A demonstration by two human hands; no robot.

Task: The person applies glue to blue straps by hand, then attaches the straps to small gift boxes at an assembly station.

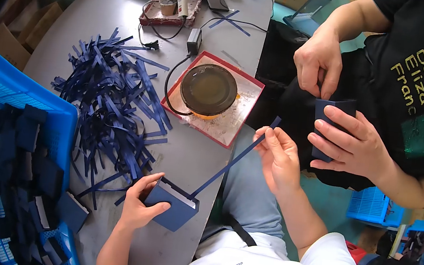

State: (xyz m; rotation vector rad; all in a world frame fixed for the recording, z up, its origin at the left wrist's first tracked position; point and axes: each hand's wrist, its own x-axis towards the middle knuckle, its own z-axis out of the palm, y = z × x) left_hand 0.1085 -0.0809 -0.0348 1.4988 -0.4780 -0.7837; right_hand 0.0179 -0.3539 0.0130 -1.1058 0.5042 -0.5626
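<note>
A small dark blue box with a pale inner edge is tilted over the front of the grey table. My left hand grips it, thumb on the near face and fingers around the far side. From the box's upper edge a narrow dark blue strip runs up to the right. Its far end is pinched between the thumb and fingers of my right hand, which is raised to the right of the table's edge. A loose pile of similar blue strips lies beyond my left hand.
A blue plastic basket full of similar boxes stands at left. A round dark pot with a cable sits on a red-rimmed tray. A glue gun lies farther back. At right, a co-worker's hands hold another blue box.
</note>
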